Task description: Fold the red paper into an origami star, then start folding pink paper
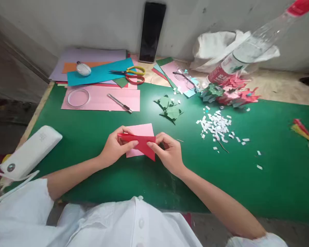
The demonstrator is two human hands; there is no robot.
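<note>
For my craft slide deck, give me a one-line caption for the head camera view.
Both hands, left hand and right hand, fold a red paper over a pink sheet on a green mat.

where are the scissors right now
In the head view, the scissors lie far left of centre on the blue paper sheet, just left of the black phone propped against the wall.

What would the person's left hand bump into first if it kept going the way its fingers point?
The left hand points rightward along the red folded paper, so it would probably meet the right hand pinching the other end first.
</note>
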